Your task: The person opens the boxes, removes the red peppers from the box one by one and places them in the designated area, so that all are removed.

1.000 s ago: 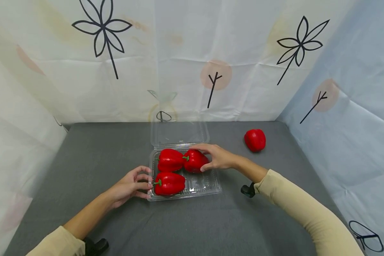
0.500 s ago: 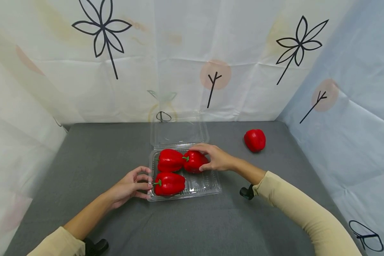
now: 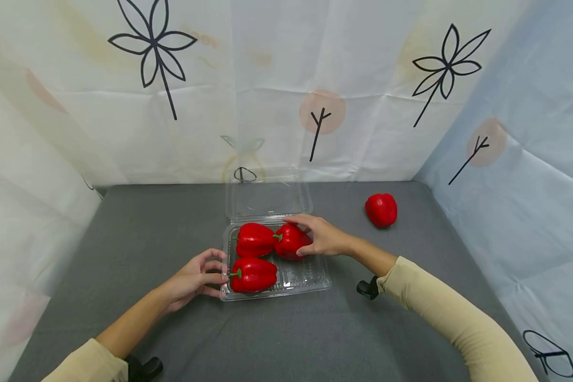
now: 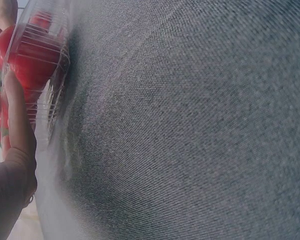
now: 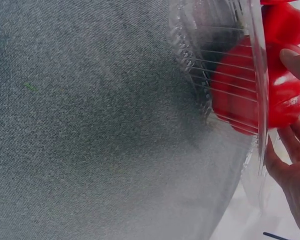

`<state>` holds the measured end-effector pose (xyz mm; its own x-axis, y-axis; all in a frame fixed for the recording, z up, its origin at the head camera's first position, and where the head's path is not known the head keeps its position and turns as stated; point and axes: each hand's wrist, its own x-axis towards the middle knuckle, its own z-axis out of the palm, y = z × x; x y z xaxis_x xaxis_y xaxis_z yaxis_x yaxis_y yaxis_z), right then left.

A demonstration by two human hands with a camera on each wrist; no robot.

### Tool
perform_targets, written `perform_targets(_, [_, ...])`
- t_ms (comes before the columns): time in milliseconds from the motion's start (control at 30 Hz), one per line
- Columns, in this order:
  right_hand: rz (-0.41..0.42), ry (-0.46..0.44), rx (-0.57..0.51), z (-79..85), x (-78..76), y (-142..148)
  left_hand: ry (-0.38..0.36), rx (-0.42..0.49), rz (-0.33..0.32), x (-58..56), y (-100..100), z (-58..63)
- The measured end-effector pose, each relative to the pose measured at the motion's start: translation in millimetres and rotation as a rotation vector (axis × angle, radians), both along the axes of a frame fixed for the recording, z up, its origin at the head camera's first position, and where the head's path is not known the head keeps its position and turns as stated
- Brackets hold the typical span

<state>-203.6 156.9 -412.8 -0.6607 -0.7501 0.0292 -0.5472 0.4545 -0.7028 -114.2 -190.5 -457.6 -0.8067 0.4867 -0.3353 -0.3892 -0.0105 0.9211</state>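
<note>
A clear plastic clamshell container (image 3: pixel 305 286) lies on the grey cloth with its lid tilted back. Inside are red bell peppers: one at the back left (image 3: pixel 254 240), one at the front left (image 3: pixel 253 275) and one at the back right (image 3: pixel 288 241). My right hand (image 3: pixel 327 237) holds the back-right pepper from its right side, thumb in front and fingers behind. At the container's left rim, my left hand (image 3: pixel 196 278) grips the edge, with one finger over the rim and another against the outer wall. In the right wrist view, that pepper (image 5: pixel 285 95) sits partly below the rim.
Another red bell pepper (image 3: pixel 381 210) lies on the cloth at the back right. The clear lid (image 3: pixel 267 199) leans toward the patterned curtain (image 3: pixel 277 79) behind. A curtain wall (image 3: pixel 520 175) closes the right side, another the left.
Almost nothing moves. The right hand stays on the back-right pepper, its thumb and wrist drawn very slightly to the left. The left hand keeps its place at the rim.
</note>
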Motion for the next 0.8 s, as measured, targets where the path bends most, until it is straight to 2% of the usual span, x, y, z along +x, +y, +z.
perform_targets(533, [-0.018,-0.016,-0.027,4.1,-1.9,-1.8,-0.008,-0.005,0.007,-1.6,0.4,-1.3])
perform_targets(800, [-0.018,0.009,-0.045,12.1,0.1,0.7,-0.012,-0.008,0.012,-1.3,1.0,-1.2])
